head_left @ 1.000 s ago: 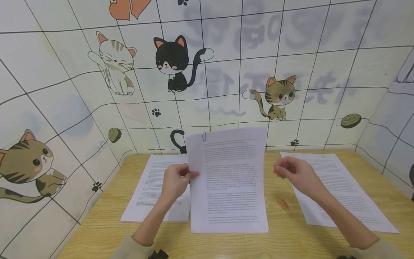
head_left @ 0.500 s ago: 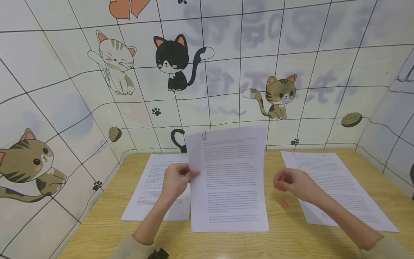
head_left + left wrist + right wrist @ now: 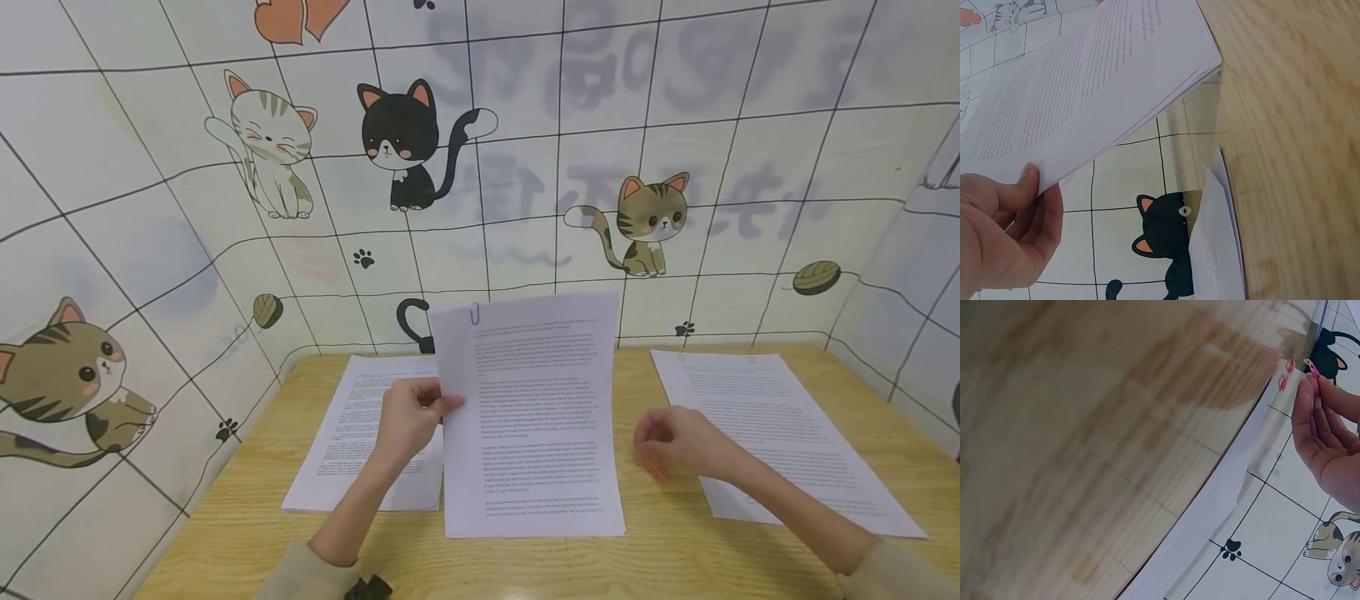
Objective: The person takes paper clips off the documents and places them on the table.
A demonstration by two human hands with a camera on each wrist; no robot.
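Note:
Upright in the middle of the head view stands a sheaf of printed paper [image 3: 536, 425], a bluish-purple paper clip [image 3: 475, 314] on its top edge. My left hand [image 3: 408, 421] pinches its left edge between thumb and fingers; in the left wrist view the left hand [image 3: 1013, 228] grips the sheaf near a corner. My right hand [image 3: 678, 442] is low over the table, right of the sheaf. In the right wrist view, the right hand [image 3: 1329, 428] pinches a red paper clip [image 3: 1314, 370] at its fingertips. More red paper clips [image 3: 656, 471] lie on the table just below that hand.
Another printed stack [image 3: 367, 442] lies flat at the left, partly behind the held sheaf. On the right, a further stack [image 3: 787, 450] carries two pale clips [image 3: 751, 360] along its top edge. A cat-patterned wall covering [image 3: 517, 208] borders the wooden table [image 3: 540, 571] at the back.
My right hand has come down toward the red paper clips on the table. The left hand and the sheaf have stayed nearly still.

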